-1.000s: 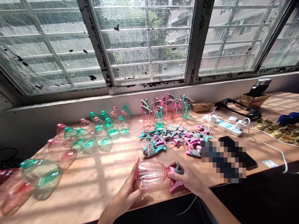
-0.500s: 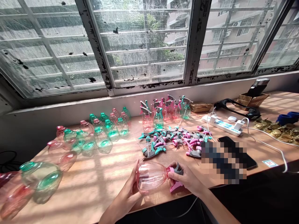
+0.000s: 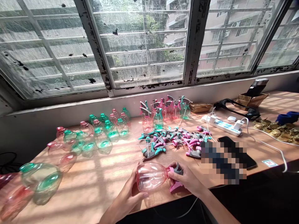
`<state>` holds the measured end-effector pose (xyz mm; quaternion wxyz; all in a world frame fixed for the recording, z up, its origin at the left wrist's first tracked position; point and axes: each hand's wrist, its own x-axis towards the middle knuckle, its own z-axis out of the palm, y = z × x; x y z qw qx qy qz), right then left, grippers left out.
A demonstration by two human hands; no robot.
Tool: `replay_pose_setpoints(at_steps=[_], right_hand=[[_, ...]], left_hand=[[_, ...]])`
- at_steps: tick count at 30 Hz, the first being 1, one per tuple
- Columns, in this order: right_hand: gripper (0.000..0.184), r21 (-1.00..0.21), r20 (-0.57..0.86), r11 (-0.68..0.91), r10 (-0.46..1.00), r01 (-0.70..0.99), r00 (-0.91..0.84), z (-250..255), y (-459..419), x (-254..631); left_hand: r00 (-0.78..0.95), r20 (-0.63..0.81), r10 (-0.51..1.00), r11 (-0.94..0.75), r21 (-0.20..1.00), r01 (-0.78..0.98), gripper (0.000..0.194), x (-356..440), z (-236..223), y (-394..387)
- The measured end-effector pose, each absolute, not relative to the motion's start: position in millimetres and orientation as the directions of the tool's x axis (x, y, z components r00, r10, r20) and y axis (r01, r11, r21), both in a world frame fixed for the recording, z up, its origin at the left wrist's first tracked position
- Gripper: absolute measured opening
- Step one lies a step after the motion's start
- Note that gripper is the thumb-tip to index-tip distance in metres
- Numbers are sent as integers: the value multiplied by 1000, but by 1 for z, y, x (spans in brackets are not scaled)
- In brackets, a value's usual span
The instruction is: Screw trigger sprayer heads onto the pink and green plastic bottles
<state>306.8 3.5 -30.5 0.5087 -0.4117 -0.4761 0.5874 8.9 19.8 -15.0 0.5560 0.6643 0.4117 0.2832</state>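
Observation:
A clear pink spray bottle [image 3: 151, 176] lies sideways in the air just above the table's front edge, its base to the left. My left hand [image 3: 134, 189] cups that base, thumb below and fingers behind. At the bottle's neck, my right hand [image 3: 183, 177] is closed around the pink and grey trigger sprayer head [image 3: 177, 169], whose collar sits against the neck. Whether the collar is fully screwed on, I cannot tell. Beyond my hands lies a heap of loose pink, teal and grey sprayer heads [image 3: 173, 138].
Headless green and pink bottles [image 3: 102, 138] stand at the left. Bottles with sprayer heads [image 3: 158, 119] are grouped by the window wall. To the right are a power strip [image 3: 221, 125], a phone [image 3: 238, 152], white cables, brass-coloured parts [image 3: 277, 130] and a box holding a flask [image 3: 257, 88].
Both hands keep hold of the bottle and sprayer head in nearly the same place. The left fingers and thumb have shifted slightly on the base.

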Motion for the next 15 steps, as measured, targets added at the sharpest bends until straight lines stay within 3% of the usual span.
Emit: replay_pose_setpoints(at_steps=[8,15], right_hand=[[43,-983,7,-12,994,-184,-107,-30,5,308],[46,-983,10,-5,997,-184,-78,-30,4,307]], left_hand=[[513,-67,856,-57,973,222,113,8,-18,21],[520,-48,853,-74,975,211,101,5,-18,18]])
